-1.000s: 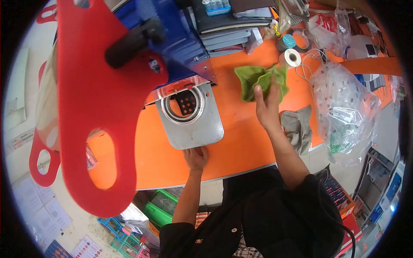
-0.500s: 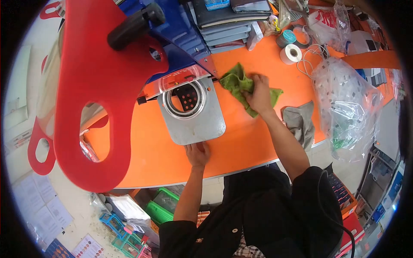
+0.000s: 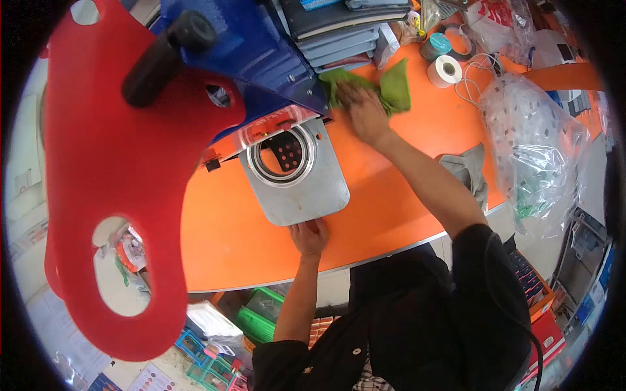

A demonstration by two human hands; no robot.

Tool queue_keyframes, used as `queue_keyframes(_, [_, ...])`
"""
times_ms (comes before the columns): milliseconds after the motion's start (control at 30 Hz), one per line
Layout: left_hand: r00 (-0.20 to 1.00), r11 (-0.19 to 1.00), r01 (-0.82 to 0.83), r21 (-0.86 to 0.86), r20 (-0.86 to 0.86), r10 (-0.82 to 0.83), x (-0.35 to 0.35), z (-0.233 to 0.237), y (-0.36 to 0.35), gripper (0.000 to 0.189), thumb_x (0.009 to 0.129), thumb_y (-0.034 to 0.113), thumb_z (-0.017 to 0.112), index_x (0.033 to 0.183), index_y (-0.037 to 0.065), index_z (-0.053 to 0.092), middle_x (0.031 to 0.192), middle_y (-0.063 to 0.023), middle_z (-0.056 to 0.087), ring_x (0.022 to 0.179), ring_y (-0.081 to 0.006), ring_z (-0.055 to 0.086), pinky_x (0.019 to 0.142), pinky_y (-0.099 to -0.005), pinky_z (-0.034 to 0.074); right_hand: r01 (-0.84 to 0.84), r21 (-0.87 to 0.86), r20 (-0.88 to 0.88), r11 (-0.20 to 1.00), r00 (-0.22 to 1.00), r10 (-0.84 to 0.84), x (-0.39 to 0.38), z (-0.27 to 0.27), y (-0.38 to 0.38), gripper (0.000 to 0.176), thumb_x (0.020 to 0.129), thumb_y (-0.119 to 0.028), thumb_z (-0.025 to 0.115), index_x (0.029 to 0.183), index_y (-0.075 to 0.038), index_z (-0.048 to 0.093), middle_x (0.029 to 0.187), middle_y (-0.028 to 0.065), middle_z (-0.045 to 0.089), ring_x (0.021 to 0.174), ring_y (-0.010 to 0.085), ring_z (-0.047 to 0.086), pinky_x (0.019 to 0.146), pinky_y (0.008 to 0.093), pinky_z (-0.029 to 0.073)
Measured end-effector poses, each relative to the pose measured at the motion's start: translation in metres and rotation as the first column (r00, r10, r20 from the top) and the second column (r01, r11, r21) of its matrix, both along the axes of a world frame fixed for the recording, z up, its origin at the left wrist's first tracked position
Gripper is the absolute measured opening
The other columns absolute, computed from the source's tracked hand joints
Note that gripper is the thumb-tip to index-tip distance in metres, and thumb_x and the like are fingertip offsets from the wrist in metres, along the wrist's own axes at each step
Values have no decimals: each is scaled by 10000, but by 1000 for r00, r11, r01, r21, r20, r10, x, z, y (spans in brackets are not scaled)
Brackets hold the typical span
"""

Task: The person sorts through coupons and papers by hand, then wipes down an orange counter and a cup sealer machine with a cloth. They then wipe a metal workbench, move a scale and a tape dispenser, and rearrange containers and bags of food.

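Presses right hand point(image 3: 362, 114) flat, fingers apart, on crumpled green cloth point(image 3: 394, 85) at far side of orange bench point(image 3: 391, 189), against blue machine housing point(image 3: 261, 58). Rests left hand point(image 3: 310, 236), fingers together and unclenched, on near edge of grey metal plate with round opening point(image 3: 297, 189).

I see bare counter point(image 3: 372, 202) between the metal plate point(image 3: 306, 195) and grey cloth point(image 3: 466, 171); the red panel point(image 3: 111, 163) blocks my left, plastic bag point(image 3: 541, 150) my right.
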State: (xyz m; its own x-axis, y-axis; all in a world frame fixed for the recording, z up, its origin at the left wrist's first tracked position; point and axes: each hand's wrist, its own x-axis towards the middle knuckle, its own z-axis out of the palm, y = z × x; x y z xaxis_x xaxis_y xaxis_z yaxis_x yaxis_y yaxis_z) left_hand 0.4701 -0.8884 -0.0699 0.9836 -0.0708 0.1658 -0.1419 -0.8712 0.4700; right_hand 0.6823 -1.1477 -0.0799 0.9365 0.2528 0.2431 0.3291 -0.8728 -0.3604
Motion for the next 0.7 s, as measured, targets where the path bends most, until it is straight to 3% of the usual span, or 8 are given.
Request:
queue_keyframes(100, [1000, 1000, -15, -10, -20, 14, -2, 0, 0, 577, 874, 159, 609, 1361, -80, 413, 1381, -329, 424, 1299, -564, 343, 1086, -613, 276, 70, 68, 3, 995, 998, -70, 7, 10, 5, 434, 838, -117, 551, 1257, -9, 594, 1393, 116, 517, 1302, 294, 456, 1090, 438, 361])
queue_keyframes(167, [1000, 1000, -8, -8, -18, 7, 0, -1, 1, 589, 876, 172, 612, 1365, -82, 404, 1389, -331, 414, 1299, -565, 340, 1086, -615, 276, -175, 86, -55, 981, 982, 180, -31, 5, -15, 382, 819, -94, 540, 1180, -11, 631, 1357, 144, 536, 1255, 321, 486, 1038, 452, 397])
queue_keyframes(267, [1000, 1000, 18, 21, 3, -18, 1, 0, 2, 603, 876, 177, 619, 1369, -88, 393, 1396, -331, 404, 1294, -565, 342, 1083, -612, 283, -331, 155, -165, 931, 920, 354, -50, 14, -32, 375, 811, -82, 528, 1163, -14, 636, 1344, 136, 545, 1261, 298, 484, 1048, 444, 391])
queue_keyframes(367, [999, 1000, -29, 5, -35, 29, -2, -1, 0, 611, 873, 172, 618, 1372, -93, 385, 1408, -332, 390, 1306, -564, 329, 1091, -607, 276, -77, -9, -108, 997, 991, 76, 1, -2, -21, 342, 853, -101, 488, 1149, -70, 657, 1320, 68, 570, 1230, 264, 512, 1015, 422, 414])
queue_keyframes(400, [999, 999, -33, 10, -32, 33, -4, 0, -1, 611, 873, 172, 618, 1372, -93, 385, 1408, -332, 390, 1306, -564, 329, 1091, -607, 276, -30, 44, -17, 999, 999, 31, 21, 13, -15, 347, 843, -101, 488, 1145, -68, 656, 1284, 67, 577, 1223, 263, 510, 1006, 410, 415])
queue_keyframes(500, [999, 999, -26, 48, -32, 28, -3, 2, 1, 618, 869, 170, 622, 1371, -100, 383, 1418, -330, 382, 1325, -559, 311, 1099, -603, 267, -32, -41, -228, 999, 973, 21, 12, 20, -5, 355, 840, -108, 503, 1163, -70, 646, 1282, 69, 573, 1220, 260, 506, 1000, 394, 413])
queue_keyframes(600, [1000, 1000, -2, -18, -29, 1, 1, 3, 1, 631, 867, 177, 626, 1383, -89, 378, 1441, -328, 363, 1346, -556, 287, 1112, -600, 251, -143, 120, -62, 982, 987, 151, -54, 18, -10, 321, 838, -113, 507, 1120, -61, 652, 1226, 75, 583, 1200, 257, 512, 1010, 393, 403])
queue_keyframes(700, [999, 1000, -30, 9, 26, 29, 1, 9, -1, 613, 858, 168, 629, 1372, -74, 397, 1361, -294, 442, 1310, -507, 359, 1117, -570, 270, -92, 109, -94, 990, 990, 103, -37, -3, -13, 295, 825, -95, 518, 1081, -54, 658, 1207, 77, 580, 1194, 248, 510, 1021, 393, 391])
